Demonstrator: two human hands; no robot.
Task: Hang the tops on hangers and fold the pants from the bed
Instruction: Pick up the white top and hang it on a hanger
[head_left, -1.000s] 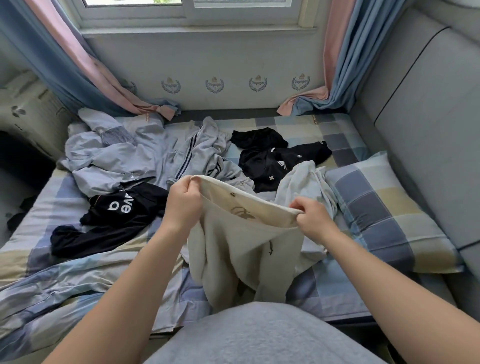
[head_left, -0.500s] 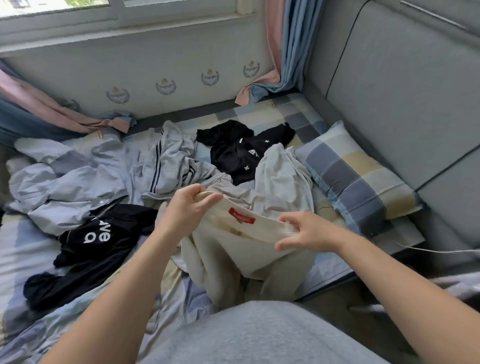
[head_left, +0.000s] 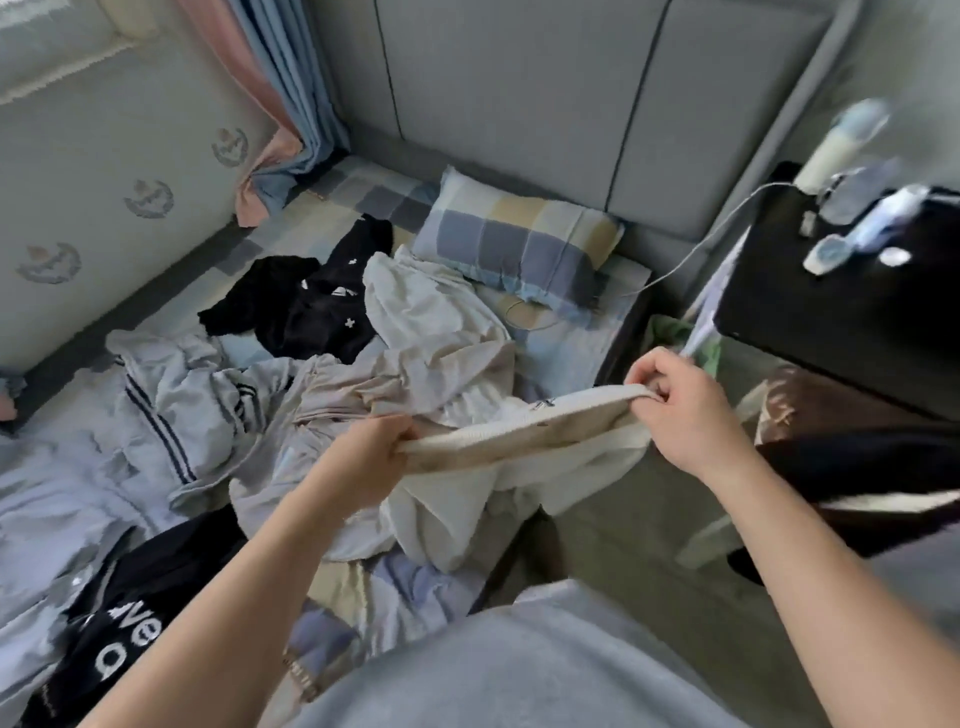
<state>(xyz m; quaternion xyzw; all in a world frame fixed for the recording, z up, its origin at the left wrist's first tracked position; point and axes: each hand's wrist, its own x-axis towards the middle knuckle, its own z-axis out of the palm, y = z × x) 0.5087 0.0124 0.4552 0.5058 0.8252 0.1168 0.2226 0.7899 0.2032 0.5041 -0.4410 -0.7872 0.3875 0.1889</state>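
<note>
Both hands hold a cream garment (head_left: 524, 452) by its ribbed band, stretched between them over the bed's right edge. My left hand (head_left: 371, 452) grips the band's left end; my right hand (head_left: 680, 410) pinches its right end. The rest of the cloth hangs down in folds. On the bed (head_left: 566, 332) lie a black top with white crosses (head_left: 311, 312), a grey jacket with dark stripes (head_left: 182, 410), a light beige garment (head_left: 415, 332) and a black top with white letters (head_left: 124, 629).
A checked pillow (head_left: 519, 244) leans by the grey padded headboard (head_left: 519, 93). A black nightstand (head_left: 841, 306) with bottles and a white cable stands to the right. Curtains (head_left: 280, 104) hang in the far corner. Floor shows between bed and nightstand.
The view has swung right, bringing the nightstand in. Both hands have carried the cream garment to the right, past the bed's edge, with the band stretched wider between them.
</note>
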